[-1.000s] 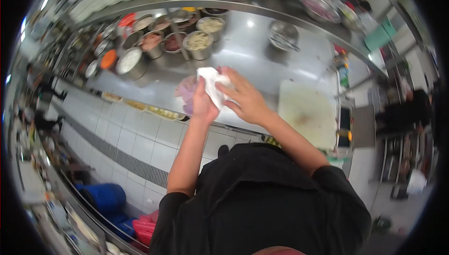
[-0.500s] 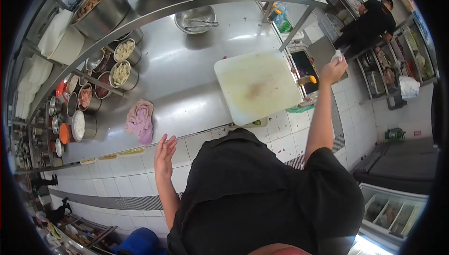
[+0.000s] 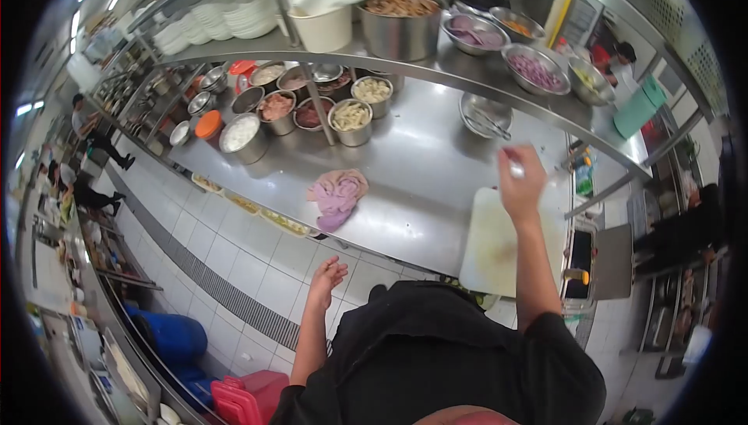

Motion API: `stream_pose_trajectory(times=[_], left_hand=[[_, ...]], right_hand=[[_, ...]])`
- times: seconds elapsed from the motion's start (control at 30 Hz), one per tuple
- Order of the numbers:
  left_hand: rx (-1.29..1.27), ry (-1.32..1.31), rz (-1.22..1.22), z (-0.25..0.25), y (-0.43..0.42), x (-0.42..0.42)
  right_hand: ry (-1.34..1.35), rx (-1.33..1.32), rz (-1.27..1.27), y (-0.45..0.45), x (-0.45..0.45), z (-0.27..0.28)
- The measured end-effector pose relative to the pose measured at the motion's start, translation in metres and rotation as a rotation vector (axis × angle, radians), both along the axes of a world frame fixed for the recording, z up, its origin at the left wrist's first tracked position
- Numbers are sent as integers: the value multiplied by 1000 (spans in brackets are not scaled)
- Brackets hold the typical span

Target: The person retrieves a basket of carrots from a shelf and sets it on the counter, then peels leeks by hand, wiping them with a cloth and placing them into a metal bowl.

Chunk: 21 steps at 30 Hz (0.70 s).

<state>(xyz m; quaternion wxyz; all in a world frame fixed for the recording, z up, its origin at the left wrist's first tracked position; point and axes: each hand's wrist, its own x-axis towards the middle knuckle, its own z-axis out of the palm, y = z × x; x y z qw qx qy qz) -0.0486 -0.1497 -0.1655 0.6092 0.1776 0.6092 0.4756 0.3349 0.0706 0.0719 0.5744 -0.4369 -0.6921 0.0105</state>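
My left hand (image 3: 327, 278) hangs over the tiled floor by the counter's front edge, fingers loosely spread and nothing in it. My right hand (image 3: 522, 179) is raised above the top of a pale, stained cutting board (image 3: 489, 246), its fingers curled. A small whitish spot shows between those fingers, too blurred to make out. A crumpled pink and purple cloth (image 3: 336, 195) lies on the steel counter (image 3: 413, 183). Behind my right hand is a metal bowl (image 3: 485, 116) with a utensil in it.
Metal pots of food (image 3: 351, 121) stand at the counter's left. An overhead shelf (image 3: 335, 57) carries a large pot (image 3: 401, 26), bowls and a green container (image 3: 640, 109). A person in black (image 3: 686, 226) is at the right. Blue barrels (image 3: 167, 335) stand at lower left.
The white tissue was between both hands, then in my right hand at the far right. That hand has come back over the board, and my view has swung left. My left hand stays low and open.
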Motion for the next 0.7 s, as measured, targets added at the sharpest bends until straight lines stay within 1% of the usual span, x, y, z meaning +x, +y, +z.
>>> stream_pose_trajectory(times=[0.07,0.1,0.13,0.23,0.27,0.3,0.37,0.4,0.47,0.5,0.53,0.6,0.63,0.67,0.7], left_hand=[[-13,34,50,-6,-15,-7],[-18,23,93,-6,-24,-10],[-6,21,106,-11,-33,-14],[-31,13,237,-30,-61,-25],[-22,12,254,-36,-70,-29],[-30,8,293,-41,-78,-32],[-30,1,345,-50,-93,-39],[-35,-4,376,-52,-100,-42],[-33,-14,419,-54,-109,-47],[-48,-14,448,-54,-112,-49],[-65,-17,477,-55,-113,-49],[-63,-18,482,-50,-112,-50],[-62,-13,479,-46,-111,-52],[-67,-13,483,-41,-109,-54],[-3,37,447,-35,-104,-54]], right_hand=[[-36,104,181,37,-63,51],[-61,127,203,54,-92,77],[-10,207,298,83,-121,91],[-239,245,190,149,-191,147],[-323,267,142,173,-211,155],[-323,279,157,190,-229,162],[-428,204,-91,215,-256,174],[-427,214,-80,221,-263,179],[-384,-169,-77,234,-268,189],[-303,-182,-98,245,-272,189],[-307,-175,-90,256,-271,192],[-189,-165,102,269,-269,195],[30,-127,102,273,-272,197],[202,-85,174,278,-268,202],[344,-58,318,270,-262,204]])
